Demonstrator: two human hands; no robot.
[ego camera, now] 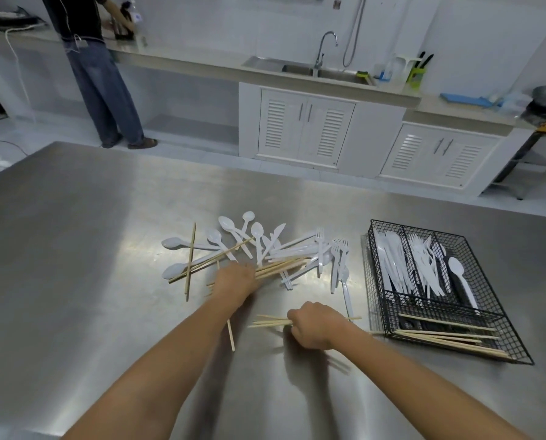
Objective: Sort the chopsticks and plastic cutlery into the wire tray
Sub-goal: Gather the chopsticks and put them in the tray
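Two bare hands work over a brushed stainless-steel table (pixel 75 249) strewn with a loose heap of white plastic spoons, forks and knives (pixel 265 246) crossed by pale wooden chopsticks (pixel 278 268). The left hand (pixel 236 277) lies palm-down on the near edge of the heap, its fingers pressed onto several chopsticks; whether they have closed round any of them cannot be told from behind. The right hand (pixel 316 325) is curled into a fist round a small bundle of chopsticks (pixel 270 322) — the sticks jut out to the left of the knuckles and one tip shows on the right. One more single wooden chopstick (pixel 231 336) lies on the table between the two forearms. To the right stands the black wire cutlery tray (pixel 519 344), apart from the heap: its far compartments hold white knives, forks and a single white plastic spoon (pixel 462 281), while its near cross-compartment holds a row of chopsticks lying side by side. Across the room — past the table's far edge — a person in dark top and jeans (pixel 100 74) stands at a long counter, beside a steel sink with a curved tap (pixel 322 55).
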